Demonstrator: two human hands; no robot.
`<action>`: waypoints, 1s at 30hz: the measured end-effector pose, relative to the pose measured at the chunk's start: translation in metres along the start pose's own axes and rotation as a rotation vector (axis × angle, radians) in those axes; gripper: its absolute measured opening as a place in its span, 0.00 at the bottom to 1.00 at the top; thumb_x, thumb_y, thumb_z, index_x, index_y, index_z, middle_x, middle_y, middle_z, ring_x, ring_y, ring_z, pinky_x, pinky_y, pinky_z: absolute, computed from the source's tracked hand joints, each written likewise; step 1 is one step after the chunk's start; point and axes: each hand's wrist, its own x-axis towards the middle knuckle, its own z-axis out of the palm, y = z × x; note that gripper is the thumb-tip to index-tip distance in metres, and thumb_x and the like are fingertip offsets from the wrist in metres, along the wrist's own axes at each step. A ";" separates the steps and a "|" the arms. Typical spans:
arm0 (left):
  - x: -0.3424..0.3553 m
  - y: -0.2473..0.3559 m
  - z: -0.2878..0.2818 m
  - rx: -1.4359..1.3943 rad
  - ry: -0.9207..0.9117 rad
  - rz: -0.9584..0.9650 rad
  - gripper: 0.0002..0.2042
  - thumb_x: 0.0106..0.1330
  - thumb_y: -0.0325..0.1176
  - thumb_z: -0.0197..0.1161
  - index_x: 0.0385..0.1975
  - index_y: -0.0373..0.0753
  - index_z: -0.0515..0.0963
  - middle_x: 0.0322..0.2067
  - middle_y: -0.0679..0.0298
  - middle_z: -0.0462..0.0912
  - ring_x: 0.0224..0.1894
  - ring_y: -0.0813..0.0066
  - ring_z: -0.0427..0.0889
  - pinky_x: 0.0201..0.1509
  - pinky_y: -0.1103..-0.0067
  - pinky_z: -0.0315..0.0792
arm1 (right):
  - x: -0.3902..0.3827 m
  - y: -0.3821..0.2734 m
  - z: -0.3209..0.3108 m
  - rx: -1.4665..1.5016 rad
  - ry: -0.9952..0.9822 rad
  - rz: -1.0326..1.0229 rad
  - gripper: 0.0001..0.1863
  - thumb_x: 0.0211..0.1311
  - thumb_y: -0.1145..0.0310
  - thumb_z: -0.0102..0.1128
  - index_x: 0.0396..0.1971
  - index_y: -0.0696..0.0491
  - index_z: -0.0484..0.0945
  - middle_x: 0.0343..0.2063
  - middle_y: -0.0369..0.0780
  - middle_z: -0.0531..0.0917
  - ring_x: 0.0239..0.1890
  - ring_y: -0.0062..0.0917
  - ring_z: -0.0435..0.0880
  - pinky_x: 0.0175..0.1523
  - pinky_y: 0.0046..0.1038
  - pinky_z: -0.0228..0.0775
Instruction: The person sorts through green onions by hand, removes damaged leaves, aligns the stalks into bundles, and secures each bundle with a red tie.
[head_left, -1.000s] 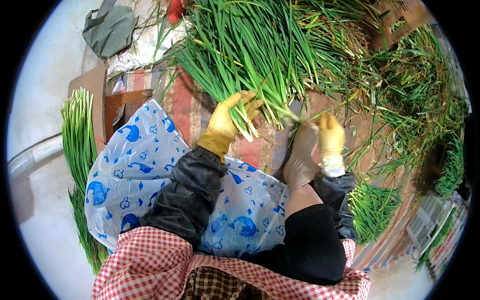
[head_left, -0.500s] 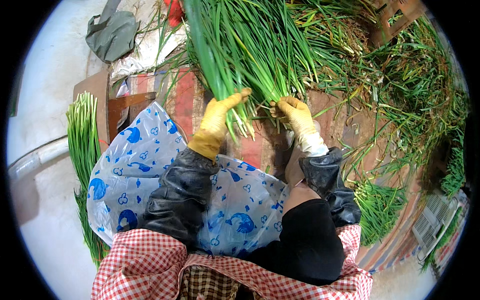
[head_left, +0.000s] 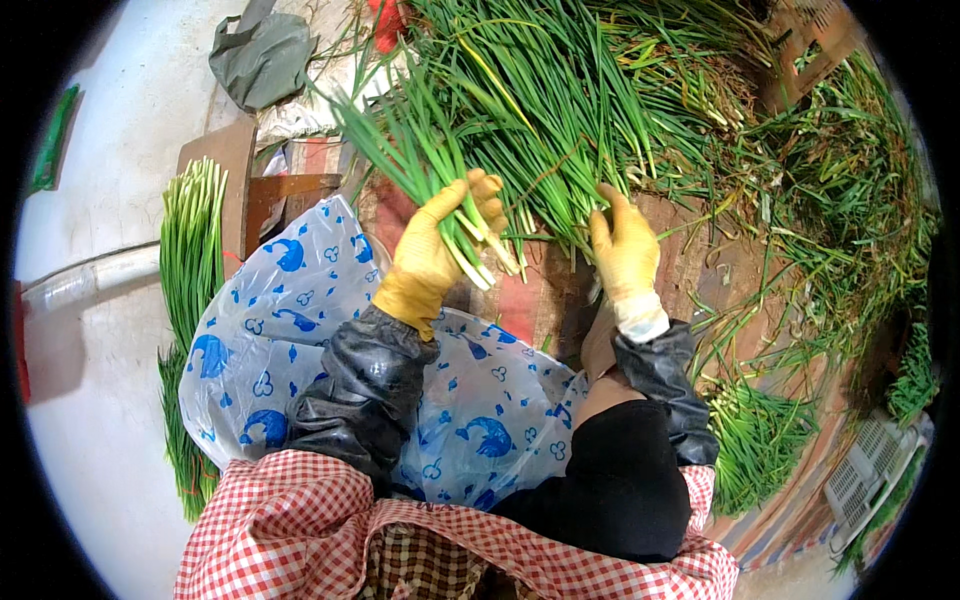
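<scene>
My left hand (head_left: 432,245), in a yellow rubber glove, is closed around a small bunch of Chinese chives (head_left: 415,150). Their pale stem ends point down toward me and the leaves slant up to the left. My right hand (head_left: 628,245), gloved in yellow with a white cuff, is at the near edge of a big heap of green chives (head_left: 560,110). Its thumb and fingers are apart beside the stem ends, and no chives show in its grasp.
A neat tied bundle of chives (head_left: 192,270) stands at left by a wooden board (head_left: 225,185). Patterned plastic sheeting (head_left: 300,330) covers my lap. Loose trimmings (head_left: 800,200) spread at right, near another chive bundle (head_left: 755,440) and a pale plastic crate (head_left: 868,465). A grey-green bag (head_left: 262,62) lies far left.
The bunch in my left hand is tilted further left, away from the heap. My right hand has loosened its pinch at the stems and shifted slightly right. The view has shifted a little.
</scene>
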 end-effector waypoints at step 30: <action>0.024 -0.037 -0.047 0.127 0.243 -0.052 0.18 0.62 0.30 0.58 0.52 0.36 0.69 0.18 0.72 0.67 0.18 0.81 0.65 0.27 0.81 0.66 | 0.025 0.058 0.024 -0.535 -0.576 0.203 0.15 0.56 0.53 0.55 0.37 0.48 0.80 0.31 0.44 0.83 0.36 0.41 0.81 0.41 0.38 0.72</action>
